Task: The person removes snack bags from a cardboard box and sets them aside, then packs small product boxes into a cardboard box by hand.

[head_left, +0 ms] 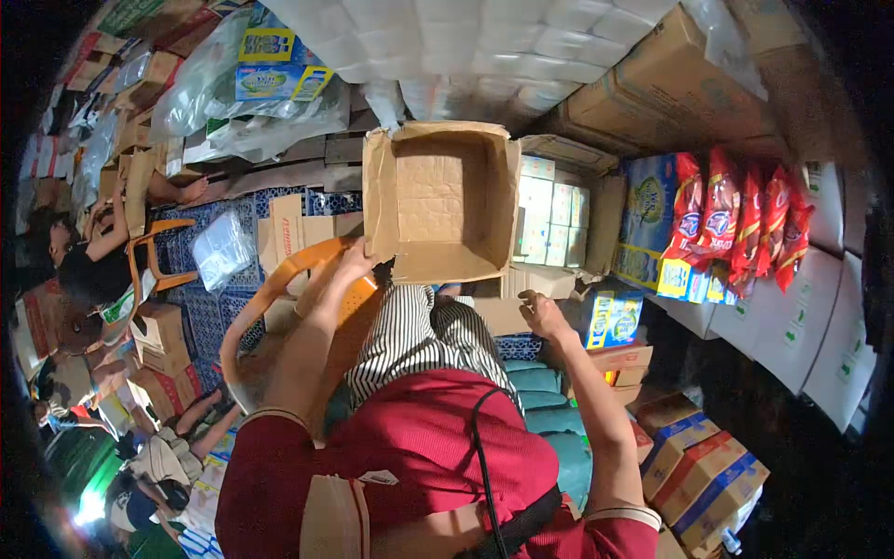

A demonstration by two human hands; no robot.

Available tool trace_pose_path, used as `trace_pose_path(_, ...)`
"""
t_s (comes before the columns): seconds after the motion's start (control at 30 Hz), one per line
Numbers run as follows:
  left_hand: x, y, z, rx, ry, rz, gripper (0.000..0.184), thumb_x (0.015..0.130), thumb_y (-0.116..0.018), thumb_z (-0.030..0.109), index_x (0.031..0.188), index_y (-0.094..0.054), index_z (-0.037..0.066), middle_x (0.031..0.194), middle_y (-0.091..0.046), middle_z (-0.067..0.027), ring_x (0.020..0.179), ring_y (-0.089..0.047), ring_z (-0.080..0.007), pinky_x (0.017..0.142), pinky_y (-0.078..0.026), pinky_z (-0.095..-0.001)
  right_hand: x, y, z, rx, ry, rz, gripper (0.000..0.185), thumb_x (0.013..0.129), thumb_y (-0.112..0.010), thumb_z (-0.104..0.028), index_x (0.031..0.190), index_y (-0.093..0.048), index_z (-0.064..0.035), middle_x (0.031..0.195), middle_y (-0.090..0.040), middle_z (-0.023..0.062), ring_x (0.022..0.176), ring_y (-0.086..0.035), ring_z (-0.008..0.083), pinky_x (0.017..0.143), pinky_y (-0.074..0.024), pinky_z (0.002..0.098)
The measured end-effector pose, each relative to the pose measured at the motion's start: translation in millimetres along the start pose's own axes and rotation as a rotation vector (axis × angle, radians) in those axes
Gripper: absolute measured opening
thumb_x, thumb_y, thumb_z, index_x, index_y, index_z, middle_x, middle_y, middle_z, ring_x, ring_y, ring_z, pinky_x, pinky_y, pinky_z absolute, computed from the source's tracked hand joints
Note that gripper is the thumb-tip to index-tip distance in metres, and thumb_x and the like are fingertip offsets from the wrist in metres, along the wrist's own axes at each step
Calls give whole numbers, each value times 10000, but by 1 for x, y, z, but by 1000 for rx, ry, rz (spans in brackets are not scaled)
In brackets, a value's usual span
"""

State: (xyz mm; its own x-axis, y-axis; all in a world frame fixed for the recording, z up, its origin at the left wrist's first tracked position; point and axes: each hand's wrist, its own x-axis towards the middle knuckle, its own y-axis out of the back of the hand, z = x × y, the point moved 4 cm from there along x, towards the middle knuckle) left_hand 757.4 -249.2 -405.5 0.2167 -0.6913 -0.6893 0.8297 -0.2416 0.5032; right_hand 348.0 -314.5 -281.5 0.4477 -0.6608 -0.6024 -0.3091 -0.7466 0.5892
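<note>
An empty-looking cardboard box [440, 264] with worn edges stands in front of my lap, its opening facing me. My left hand [352, 264] is closed on its lower left edge. To the right of the box, my right hand [546, 318] is raised with loosely bent fingers apart and nothing visible in them. Just beyond that hand, an open carton [601, 219] holds rows of small pale green-and-white packs [551, 222]. A blue-and-yellow pack [615, 319] lies close to the right hand's wrist.
Red packets [722, 210] hang at the right, beside white cartons [792, 307]. An orange plastic chair [244, 326] is at my left. Plastic-wrapped goods [475, 42] are stacked ahead. Taped boxes [703, 470] sit at lower right. Other people [98, 247] are along the left side.
</note>
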Motion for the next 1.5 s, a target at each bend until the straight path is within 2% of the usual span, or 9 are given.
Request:
trace_pose_path(0.07,74,-45,-76,183,-98,93,664,682,-617,285,1238,-348,40,1197,-442,-226,1096,-437,-358,913,-372,-365,1,-5,10,-4,-5,-14,287,790,-513,-181,1025,-509,-17,943,-563,239,890,-548,358,767,-441,400)
trace_pose_path(0.4,-50,-10,117,-315,-60,129,756,645,-673,247,1243,-277,12,1175,-442,-215,1115,-419,-317,935,-351,-352,2,-19,59,41,27,15,292,782,-526,-151,1040,-488,-20,902,-554,251,870,-538,383,749,-438,415)
trace_pose_path(0.63,98,-77,-13,-219,36,161,728,645,-660,300,1205,-316,-13,1096,-503,-208,1067,-474,-290,911,-365,-356,5,-18,63,38,12,37,295,782,-524,-161,1046,-494,-33,917,-559,245,889,-535,379,766,-436,411)
trace_pose_path(0.77,40,-37,66,-52,132,176,514,668,-622,337,999,-528,-46,859,-599,-176,765,-590,-285,692,-455,-365,16,-20,65,76,-43,78,283,778,-519,-166,1026,-514,-30,953,-561,236,911,-530,376,787,-429,410)
trace_pose_path(0.9,120,-51,-21,-55,86,-81,380,664,-613,267,907,-588,-24,800,-606,-157,698,-593,-251,611,-460,-338,26,-28,55,118,-113,148,282,760,-528,-149,1010,-526,-19,917,-566,238,884,-538,371,761,-438,406)
trace_pose_path(1.03,66,-8,60,-31,-201,-287,282,695,-582,182,858,-598,-47,781,-612,-173,740,-598,-218,656,-467,-306,40,-68,68,177,-121,235,277,755,-536,-123,1009,-526,-12,856,-588,222,819,-566,360,708,-459,407)
trace_pose_path(1.2,68,43,0,407,-257,-325,432,708,-634,246,1019,-516,-29,977,-570,-176,891,-560,-261,724,-454,-332,35,-80,23,218,-340,99,285,765,-505,-135,1026,-518,-20,955,-572,217,945,-526,352,811,-419,405)
trace_pose_path(1.43,35,107,26,516,-463,-544,260,713,-638,151,888,-528,-8,812,-557,-133,696,-551,-227,626,-449,-305,31,-175,-49,230,-115,-269,334,646,-625,-287,857,-590,-31,838,-607,180,759,-583,304,639,-465,391)
trace_pose_path(1.5,13,104,78,668,-634,-535,129,757,-570,94,829,-526,-5,693,-532,-135,630,-544,-215,575,-434,-300,21,-197,-72,389,-328,-150,276,647,-624,-299,717,-616,-32,713,-609,166,670,-588,289,589,-464,381)
